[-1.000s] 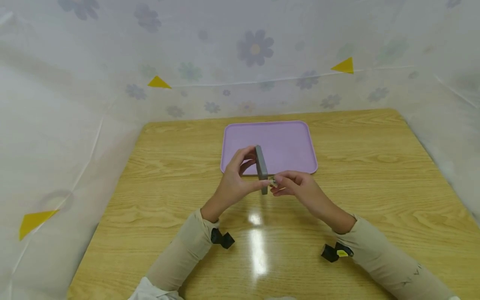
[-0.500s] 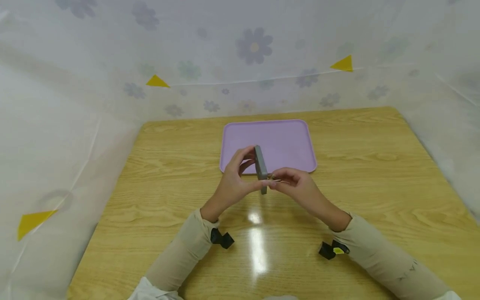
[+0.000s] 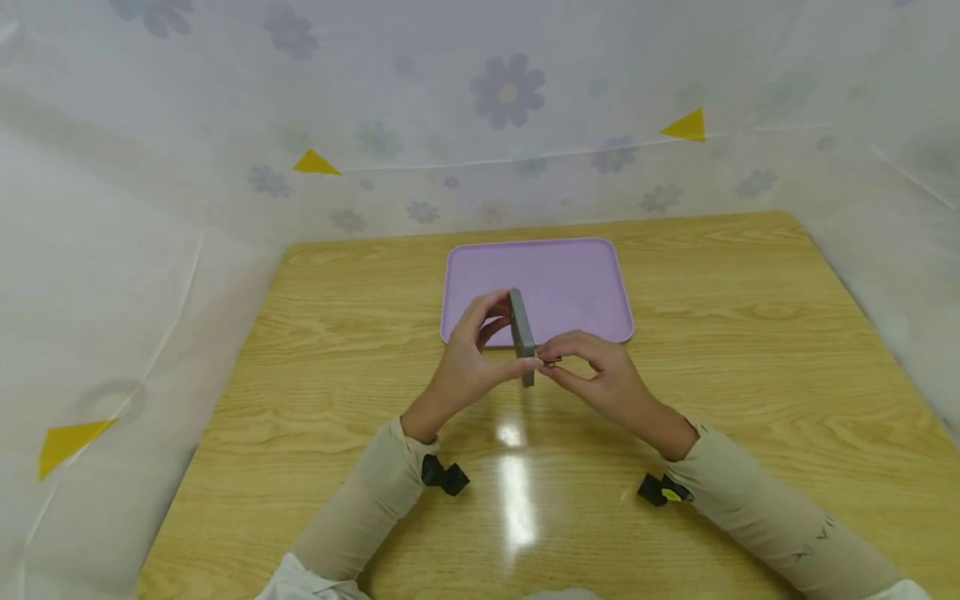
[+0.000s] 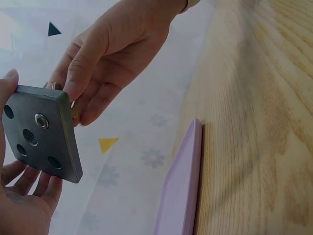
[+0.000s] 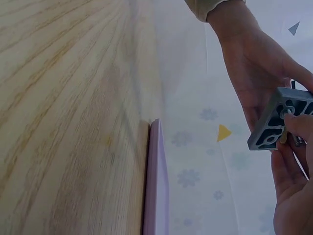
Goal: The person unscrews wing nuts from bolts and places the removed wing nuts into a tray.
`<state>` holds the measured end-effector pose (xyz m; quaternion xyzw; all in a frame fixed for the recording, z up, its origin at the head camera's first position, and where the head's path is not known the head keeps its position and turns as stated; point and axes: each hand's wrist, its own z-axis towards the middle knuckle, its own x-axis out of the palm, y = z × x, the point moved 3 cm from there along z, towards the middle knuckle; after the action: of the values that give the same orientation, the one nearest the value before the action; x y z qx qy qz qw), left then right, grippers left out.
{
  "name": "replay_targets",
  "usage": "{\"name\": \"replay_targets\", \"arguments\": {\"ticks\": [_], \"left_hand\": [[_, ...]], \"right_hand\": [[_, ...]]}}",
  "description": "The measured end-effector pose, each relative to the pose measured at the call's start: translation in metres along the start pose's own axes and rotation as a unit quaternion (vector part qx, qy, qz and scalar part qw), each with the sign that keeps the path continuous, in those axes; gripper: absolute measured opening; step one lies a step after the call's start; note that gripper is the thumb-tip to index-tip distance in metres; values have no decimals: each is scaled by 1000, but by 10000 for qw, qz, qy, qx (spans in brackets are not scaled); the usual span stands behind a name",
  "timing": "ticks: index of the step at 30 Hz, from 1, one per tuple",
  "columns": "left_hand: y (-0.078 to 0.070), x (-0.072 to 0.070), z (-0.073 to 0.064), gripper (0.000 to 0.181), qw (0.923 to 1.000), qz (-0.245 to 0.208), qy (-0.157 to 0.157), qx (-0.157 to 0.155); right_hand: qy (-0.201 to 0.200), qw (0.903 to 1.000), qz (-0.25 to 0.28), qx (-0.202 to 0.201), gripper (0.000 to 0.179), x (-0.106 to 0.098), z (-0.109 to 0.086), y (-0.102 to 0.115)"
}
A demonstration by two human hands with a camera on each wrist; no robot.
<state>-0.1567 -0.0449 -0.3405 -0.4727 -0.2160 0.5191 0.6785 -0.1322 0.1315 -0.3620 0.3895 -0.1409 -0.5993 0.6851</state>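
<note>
Upright above the table, a grey square plate (image 3: pixel 521 321) with several holes is gripped at its edges by my left hand (image 3: pixel 465 362), thumb near and fingers at the far side. The left wrist view shows its flat face, with a shiny metal bolt end (image 4: pixel 42 121) in one hole. At the plate's ribbed other side, my right hand (image 3: pixel 603 371) pinches a small brass-coloured wing nut (image 5: pixel 283 134) between thumb and fingertips. Beside it a threaded bolt (image 5: pixel 288 111) shows in the right wrist view, partly hidden by the thumb.
Behind the hands, a purple tray (image 3: pixel 573 287) lies on the wooden table (image 3: pixel 345 333). A pale flowered sheet (image 3: pixel 420 100) with yellow triangles hangs around the table's back and sides.
My right fingers have shifted around the wing nut, which has turned to show a thin edge, and the index finger has arched higher. My left hand and the plate have stayed nearly still.
</note>
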Motion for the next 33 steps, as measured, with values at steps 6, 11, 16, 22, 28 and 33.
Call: {"name": "replay_targets", "arguments": {"ticks": [6,11,16,22,28,33], "left_hand": [[0,-1,-1,78,10000,5,-6,-1],[-1,-2,-1,79,10000,-9,-7,36],[-1,-2,-1,78,10000,-51,-21,7],[-1,-2,-2,78,10000,-71,-41,-37],[0,-1,-1,79,10000,-62,-11,-69],[0,0,-2,78,10000,-41,26,-70]], "right_hand": [[34,9990,-451,-63,35,-1,0,4],[-140,9957,-782,481,31,-6,-7,-5],[-334,9793,-97,1996,16,-11,-16,-21],[-105,9300,1381,3404,41,-7,-21,-27],[33,9083,1745,3801,42,-2,-20,-27],[7,9151,1548,3723,34,1,-18,-27]]}}
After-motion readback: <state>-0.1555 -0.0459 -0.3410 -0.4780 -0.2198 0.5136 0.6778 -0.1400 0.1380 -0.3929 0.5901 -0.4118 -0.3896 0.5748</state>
